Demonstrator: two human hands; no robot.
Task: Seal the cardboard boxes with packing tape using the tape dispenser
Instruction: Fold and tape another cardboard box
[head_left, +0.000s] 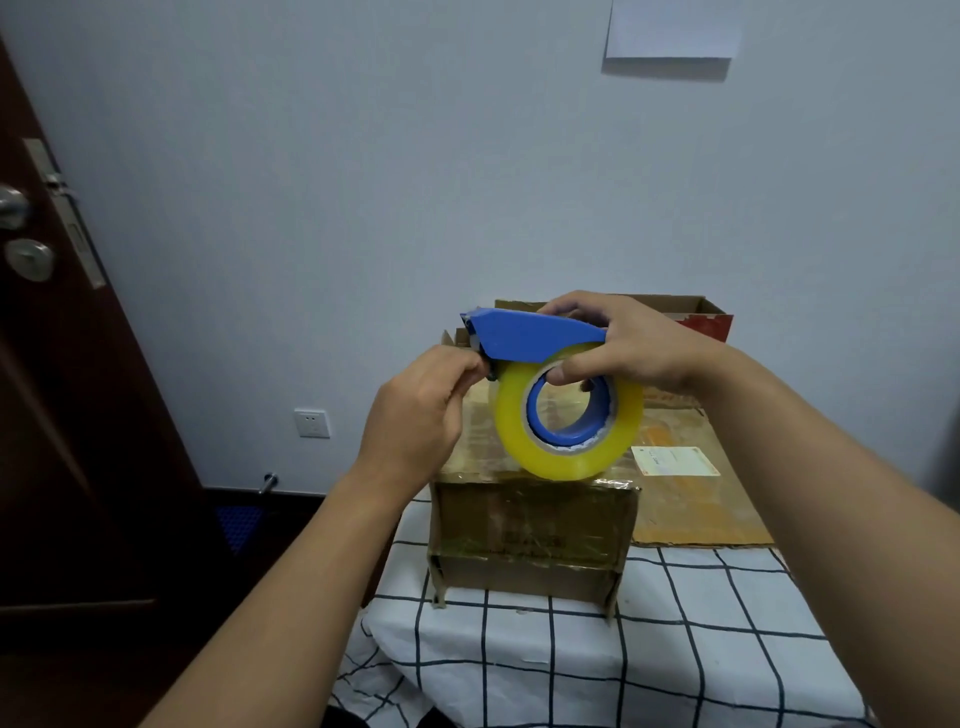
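The right hand (631, 345) grips a blue tape dispenser (524, 335) in the air above the desk (571, 649), its fingers curled over the top of the handle and its thumb hooked into the blue core of the yellowish roll of packing tape (569, 423). The left hand (421, 410) is at the dispenser's left tip, its fingers and thumb pinched together on the tape end by the cutter; the tape end itself is too small to make out.

Directly below the roll, on the near part of the desk, stands a closed cardboard box (530, 530). Its top and front face are covered in glossy clear tape, and small flap ends jut out at the bottom of its front. The roll looks just above the near edge of the box top; whether it touches cannot be told.

To the right of that box lies a flattened cardboard sheet (696, 499) bearing a white shipping label (675, 461). Farther back, against the wall (363, 156), is an open cardboard box (696, 312) with a red side. The desk wears a white cloth with a black grid.

A white paper (672, 28) hangs on the wall at upper right, a wall socket (311, 422) sits low at left, and a dark door (52, 364) with a metal handle stands at far left.
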